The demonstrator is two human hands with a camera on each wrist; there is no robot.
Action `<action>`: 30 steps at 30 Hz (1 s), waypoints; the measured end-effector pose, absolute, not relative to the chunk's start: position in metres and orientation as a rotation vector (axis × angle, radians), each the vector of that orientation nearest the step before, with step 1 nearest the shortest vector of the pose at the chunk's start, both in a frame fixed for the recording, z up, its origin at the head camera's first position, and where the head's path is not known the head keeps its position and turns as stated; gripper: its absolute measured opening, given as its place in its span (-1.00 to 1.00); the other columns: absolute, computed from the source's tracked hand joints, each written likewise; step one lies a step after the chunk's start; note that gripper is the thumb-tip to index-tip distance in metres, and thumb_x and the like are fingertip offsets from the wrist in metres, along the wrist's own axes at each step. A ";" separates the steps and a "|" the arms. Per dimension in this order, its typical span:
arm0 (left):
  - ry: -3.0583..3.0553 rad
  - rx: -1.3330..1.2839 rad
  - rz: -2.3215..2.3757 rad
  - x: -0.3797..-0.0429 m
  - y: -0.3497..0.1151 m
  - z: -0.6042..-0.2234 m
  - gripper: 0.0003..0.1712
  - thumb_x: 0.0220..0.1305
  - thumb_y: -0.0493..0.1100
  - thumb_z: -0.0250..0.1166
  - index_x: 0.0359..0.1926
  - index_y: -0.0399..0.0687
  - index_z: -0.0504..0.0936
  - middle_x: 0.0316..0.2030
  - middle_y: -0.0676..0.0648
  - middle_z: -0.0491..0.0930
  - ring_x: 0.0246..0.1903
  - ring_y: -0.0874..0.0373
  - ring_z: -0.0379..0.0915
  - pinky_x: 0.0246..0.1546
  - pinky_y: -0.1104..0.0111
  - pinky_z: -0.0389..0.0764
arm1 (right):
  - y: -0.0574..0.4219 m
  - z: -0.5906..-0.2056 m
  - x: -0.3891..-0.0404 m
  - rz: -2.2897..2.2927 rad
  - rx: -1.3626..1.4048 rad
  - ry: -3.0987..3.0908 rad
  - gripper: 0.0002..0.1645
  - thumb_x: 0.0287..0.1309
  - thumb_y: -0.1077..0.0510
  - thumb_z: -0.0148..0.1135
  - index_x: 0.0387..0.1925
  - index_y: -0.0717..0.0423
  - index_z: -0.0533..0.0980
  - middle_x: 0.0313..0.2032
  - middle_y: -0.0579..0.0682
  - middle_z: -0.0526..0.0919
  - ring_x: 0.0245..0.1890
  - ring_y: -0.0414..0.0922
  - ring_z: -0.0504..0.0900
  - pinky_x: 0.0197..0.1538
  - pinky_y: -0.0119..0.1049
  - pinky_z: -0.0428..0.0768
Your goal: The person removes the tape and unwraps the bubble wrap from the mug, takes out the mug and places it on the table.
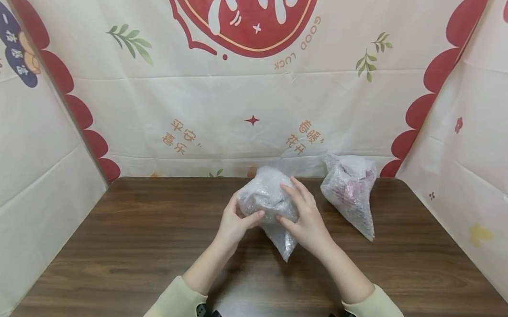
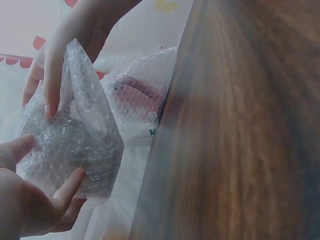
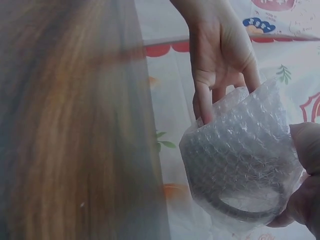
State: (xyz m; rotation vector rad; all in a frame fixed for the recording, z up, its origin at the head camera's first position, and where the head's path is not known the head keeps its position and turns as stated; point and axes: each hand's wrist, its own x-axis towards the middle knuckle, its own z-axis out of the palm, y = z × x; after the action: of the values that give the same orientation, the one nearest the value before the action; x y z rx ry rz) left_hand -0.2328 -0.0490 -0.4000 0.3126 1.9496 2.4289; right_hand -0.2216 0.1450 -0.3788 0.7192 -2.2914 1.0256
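Bubble-wrapped parcel, one: held between both hands above wooden table, pointed corner toward near side; dark curved rim visible through plastic. Left hand: half open, curved round left side with thumb and fingers. Right hand: spread wider, gripping right side. Second parcel: farther right, near table's back edge; pinkish contents.

looks like a makeshift filming booth, rm. type beyond unclear: wood-grain tbl. boxed in on 3 sides by printed cloth, i.e. back sheet w/ red emblem + "good luck" lettering, l. sheet & r. sheet w/ small prints, red scallops nr. corners.
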 end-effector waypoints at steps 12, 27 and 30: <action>1.942 0.327 2.343 -0.219 -0.059 -0.402 -0.18 0.07 -0.35 0.43 0.33 -0.04 0.28 0.15 -0.16 0.38 0.03 -0.04 0.44 -0.12 0.19 0.61 | 0.147 -0.387 -0.206 1.028 0.792 -2.285 -0.06 -0.18 0.40 0.50 0.30 0.11 0.32 0.38 0.17 0.15 0.29 0.26 0.17 0.09 0.26 0.38; 1.991 0.331 2.259 -0.210 -0.064 -0.409 -0.13 0.02 -0.39 0.44 0.35 -0.06 0.28 0.13 -0.23 0.37 -0.05 -0.01 0.45 -0.18 0.19 0.63 | 0.150 -0.401 -0.199 0.998 0.873 -2.279 -0.03 -0.23 0.39 0.54 0.29 0.15 0.33 0.37 0.19 0.17 0.28 0.24 0.20 0.11 0.21 0.40; 2.014 0.351 2.242 -0.211 -0.064 -0.411 -0.13 0.02 -0.36 0.45 0.35 -0.04 0.28 0.13 -0.22 0.37 -0.03 -0.02 0.45 -0.18 0.19 0.63 | 0.151 -0.403 -0.199 1.008 0.875 -2.286 -0.03 -0.23 0.39 0.54 0.30 0.14 0.33 0.37 0.20 0.17 0.29 0.24 0.20 0.10 0.22 0.40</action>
State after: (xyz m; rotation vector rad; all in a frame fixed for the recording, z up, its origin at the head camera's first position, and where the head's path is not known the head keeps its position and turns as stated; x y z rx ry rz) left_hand -0.2109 -0.0638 -0.4109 0.3514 2.0138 2.2419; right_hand -0.1992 0.1514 -0.4027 0.8747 -2.2862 1.0083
